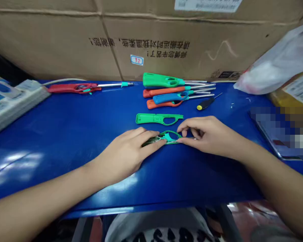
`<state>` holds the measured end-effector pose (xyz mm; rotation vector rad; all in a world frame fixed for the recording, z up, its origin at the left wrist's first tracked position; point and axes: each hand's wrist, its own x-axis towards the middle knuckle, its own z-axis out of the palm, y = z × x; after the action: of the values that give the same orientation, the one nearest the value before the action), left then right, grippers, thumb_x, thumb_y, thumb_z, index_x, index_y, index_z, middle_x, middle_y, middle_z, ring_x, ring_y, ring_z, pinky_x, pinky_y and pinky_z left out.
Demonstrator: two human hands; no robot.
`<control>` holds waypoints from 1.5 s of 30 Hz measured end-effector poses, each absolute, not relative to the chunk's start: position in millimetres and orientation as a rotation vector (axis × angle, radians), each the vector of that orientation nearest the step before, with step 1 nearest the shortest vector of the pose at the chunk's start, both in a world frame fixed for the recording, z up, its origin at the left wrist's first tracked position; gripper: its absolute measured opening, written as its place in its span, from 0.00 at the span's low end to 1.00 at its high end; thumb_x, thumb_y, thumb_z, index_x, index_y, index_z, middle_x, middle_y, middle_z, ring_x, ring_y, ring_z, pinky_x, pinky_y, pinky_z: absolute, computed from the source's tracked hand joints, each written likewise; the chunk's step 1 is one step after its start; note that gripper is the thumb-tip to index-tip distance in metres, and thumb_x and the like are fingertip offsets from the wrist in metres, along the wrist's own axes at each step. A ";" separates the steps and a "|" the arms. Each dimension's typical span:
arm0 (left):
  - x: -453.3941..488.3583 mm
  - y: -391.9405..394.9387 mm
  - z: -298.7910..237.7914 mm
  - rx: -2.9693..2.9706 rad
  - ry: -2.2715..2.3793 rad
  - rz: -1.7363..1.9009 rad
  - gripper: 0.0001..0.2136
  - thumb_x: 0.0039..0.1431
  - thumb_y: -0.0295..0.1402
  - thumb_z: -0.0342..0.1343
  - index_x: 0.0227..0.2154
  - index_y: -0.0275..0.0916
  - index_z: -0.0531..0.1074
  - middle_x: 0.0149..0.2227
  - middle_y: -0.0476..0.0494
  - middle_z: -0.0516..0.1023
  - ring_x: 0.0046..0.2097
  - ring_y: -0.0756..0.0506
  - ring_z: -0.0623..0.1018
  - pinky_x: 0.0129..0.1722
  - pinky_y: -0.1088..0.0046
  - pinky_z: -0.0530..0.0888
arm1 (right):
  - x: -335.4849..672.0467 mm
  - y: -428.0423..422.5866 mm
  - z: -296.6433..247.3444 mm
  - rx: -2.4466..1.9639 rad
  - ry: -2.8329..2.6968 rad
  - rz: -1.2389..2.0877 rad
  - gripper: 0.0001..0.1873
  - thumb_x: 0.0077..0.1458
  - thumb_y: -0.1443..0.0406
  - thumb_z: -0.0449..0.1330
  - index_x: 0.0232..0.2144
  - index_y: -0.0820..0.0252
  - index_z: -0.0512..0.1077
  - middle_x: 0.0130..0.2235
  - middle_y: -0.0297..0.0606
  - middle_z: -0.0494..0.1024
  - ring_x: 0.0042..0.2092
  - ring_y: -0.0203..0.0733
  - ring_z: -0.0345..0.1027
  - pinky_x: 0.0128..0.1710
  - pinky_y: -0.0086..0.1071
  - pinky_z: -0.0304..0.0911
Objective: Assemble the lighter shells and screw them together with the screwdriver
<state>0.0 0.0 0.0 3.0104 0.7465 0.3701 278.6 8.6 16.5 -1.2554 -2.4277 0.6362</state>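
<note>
An opened green lighter [169,137] lies on the blue table, its teal trigger and inner parts showing. My left hand [133,149] grips its handle end between thumb and fingers. At the other end my right hand [204,136] has thumb and fingers closed around the front of the lighter, covering most of its metal tube. Just beyond lies a loose green shell half [147,118] with an oval trigger opening. Whether the right fingers also pinch a small part cannot be made out.
Several stick lighters, among them a green one [159,80] and a blue one [168,97], lie by the cardboard box [65,43]. A red lighter [73,88] and power strip [20,101] sit left. Rightward are a screwdriver [206,103], a phone [270,134] and a plastic bag [280,60].
</note>
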 end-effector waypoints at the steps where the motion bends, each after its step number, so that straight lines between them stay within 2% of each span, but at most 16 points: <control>1: 0.1 0.2 -0.2 3.009 0.751 0.367 0.23 0.65 0.22 0.49 0.62 0.40 0.69 0.56 0.35 0.74 0.47 0.38 0.74 0.44 0.55 0.80 | 278.4 9.0 16.7 -1.272 -2.417 0.624 0.07 0.56 0.63 0.68 0.35 0.59 0.76 0.27 0.28 0.73 0.24 0.29 0.58 0.26 0.27 0.57; 5: -0.3 0.4 -1.2 2.993 0.756 0.380 0.23 0.65 0.21 0.48 0.61 0.42 0.70 0.56 0.35 0.74 0.47 0.38 0.74 0.44 0.56 0.80 | 278.2 9.0 17.4 -1.278 -2.392 0.607 0.07 0.55 0.63 0.68 0.35 0.59 0.76 0.29 0.30 0.74 0.25 0.30 0.58 0.26 0.28 0.57; 9: -1.9 -0.5 -1.5 2.970 0.750 0.420 0.23 0.65 0.20 0.48 0.60 0.39 0.70 0.57 0.34 0.74 0.49 0.38 0.73 0.46 0.56 0.80 | 276.5 6.3 16.8 -1.224 -2.362 0.642 0.08 0.57 0.61 0.68 0.37 0.58 0.76 0.34 0.32 0.74 0.26 0.30 0.59 0.26 0.29 0.58; 12: -2.8 -1.0 -0.6 2.978 0.737 0.452 0.23 0.64 0.20 0.48 0.59 0.38 0.71 0.58 0.35 0.75 0.50 0.38 0.74 0.47 0.56 0.80 | 272.4 5.2 14.4 -1.181 -2.368 0.659 0.06 0.58 0.64 0.66 0.38 0.59 0.76 0.36 0.33 0.75 0.26 0.29 0.58 0.28 0.29 0.59; 16: -3.3 -0.3 -0.3 3.002 0.710 0.464 0.22 0.64 0.20 0.50 0.59 0.38 0.72 0.59 0.36 0.75 0.51 0.38 0.74 0.48 0.56 0.81 | 268.6 4.9 12.6 -1.123 -2.405 0.669 0.02 0.60 0.67 0.64 0.36 0.59 0.76 0.36 0.33 0.76 0.27 0.30 0.59 0.30 0.29 0.59; 24: -4.2 -0.5 -1.4 3.038 0.682 0.472 0.20 0.66 0.23 0.51 0.59 0.40 0.73 0.60 0.37 0.75 0.52 0.37 0.74 0.48 0.56 0.81 | 269.2 3.5 14.7 -1.079 -2.434 0.663 0.07 0.62 0.69 0.60 0.37 0.60 0.79 0.37 0.35 0.79 0.27 0.30 0.63 0.31 0.30 0.60; 36: -1.7 1.7 -4.2 2.876 0.711 0.528 0.22 0.64 0.20 0.51 0.59 0.41 0.72 0.59 0.39 0.76 0.50 0.39 0.74 0.49 0.55 0.80 | 267.0 2.5 13.9 -1.133 -2.462 0.639 0.08 0.63 0.69 0.59 0.36 0.60 0.79 0.37 0.37 0.78 0.33 0.34 0.69 0.32 0.30 0.60; 40: -2.6 2.7 -8.2 2.806 0.732 0.615 0.19 0.67 0.22 0.51 0.58 0.37 0.72 0.58 0.42 0.77 0.50 0.41 0.74 0.52 0.59 0.79 | 268.4 2.1 14.4 -1.139 -2.451 0.673 0.08 0.63 0.68 0.59 0.37 0.60 0.80 0.38 0.37 0.79 0.35 0.35 0.71 0.34 0.30 0.62; 45: -1.7 3.0 -7.0 2.892 0.701 0.551 0.20 0.66 0.21 0.51 0.58 0.35 0.72 0.59 0.38 0.76 0.51 0.39 0.74 0.51 0.58 0.79 | 269.3 2.7 13.9 -1.125 -2.447 0.677 0.09 0.64 0.69 0.58 0.37 0.60 0.80 0.38 0.38 0.79 0.37 0.37 0.72 0.36 0.31 0.64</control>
<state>-1.7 3.0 -7.0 2.8919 0.7008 0.5510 269.3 2.7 13.9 -1.1255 -2.4473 0.6773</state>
